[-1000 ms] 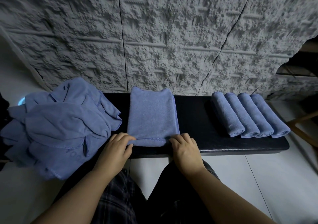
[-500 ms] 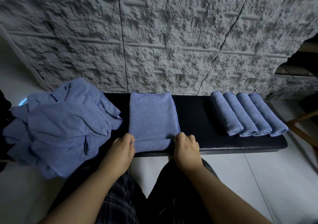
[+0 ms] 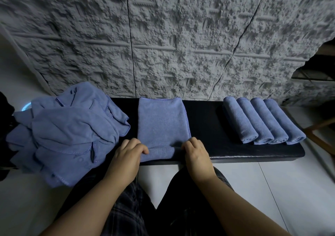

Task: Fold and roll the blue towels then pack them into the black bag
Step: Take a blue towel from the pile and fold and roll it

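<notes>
I see my left hand and right hand curled over the rolled near end of the folded towel, mid-bench, between the pile and four rolls

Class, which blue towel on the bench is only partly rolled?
The middle towel, between the loose pile and four finished rolls: only its near edge is rolled, under both hands.
</notes>
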`<state>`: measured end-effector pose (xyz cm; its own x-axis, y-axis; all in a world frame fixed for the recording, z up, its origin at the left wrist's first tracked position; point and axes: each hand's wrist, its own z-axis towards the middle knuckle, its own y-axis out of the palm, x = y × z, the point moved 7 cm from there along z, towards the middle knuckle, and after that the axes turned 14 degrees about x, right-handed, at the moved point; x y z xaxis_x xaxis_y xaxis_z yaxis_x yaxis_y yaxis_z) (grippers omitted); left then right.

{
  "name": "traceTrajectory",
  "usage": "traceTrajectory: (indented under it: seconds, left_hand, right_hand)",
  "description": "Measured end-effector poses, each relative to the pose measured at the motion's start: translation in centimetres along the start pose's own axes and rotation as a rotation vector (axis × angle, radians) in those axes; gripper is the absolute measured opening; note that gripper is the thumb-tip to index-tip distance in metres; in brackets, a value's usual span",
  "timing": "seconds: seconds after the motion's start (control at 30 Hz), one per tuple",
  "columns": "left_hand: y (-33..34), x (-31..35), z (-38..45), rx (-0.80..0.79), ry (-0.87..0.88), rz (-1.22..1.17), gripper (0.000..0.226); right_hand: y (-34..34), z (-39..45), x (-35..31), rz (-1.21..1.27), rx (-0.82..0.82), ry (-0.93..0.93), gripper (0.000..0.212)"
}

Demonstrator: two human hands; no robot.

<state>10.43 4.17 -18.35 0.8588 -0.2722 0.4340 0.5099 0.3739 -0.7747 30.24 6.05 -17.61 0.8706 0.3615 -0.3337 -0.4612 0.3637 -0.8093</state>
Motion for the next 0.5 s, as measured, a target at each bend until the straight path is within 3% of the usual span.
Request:
traceTrajectory:
  seconds: [0.1, 0.17, 0.3, 0.5]
  left_hand:
    - [0.0, 0.2, -0.5, -0.006, 0.001, -0.028, 0.017]
    - [0.3, 0.2, -1.1, -0.037, 0.004, -0.032, 0.026]
    - [0.8, -0.1, -1.2, -0.059, -0.014, -0.012, 0.051]
    - [0.7, 0.0, -0.9, -0.026, -0.002, -0.001, 0.046]
  right_hand:
    - [0.4, -0.4, 0.2, 0.021, -0.015, -0.017, 0.032]
    - [0.5, -0.7, 0.4, 0.038, -0.032, -0.001, 0.018]
    - [0.8, -1.1, 0.5, 0.052, -0.093, -0.009, 0.026]
    - [0.7, -1.0, 1.1, 0.085, -0.090, 0.008, 0.018]
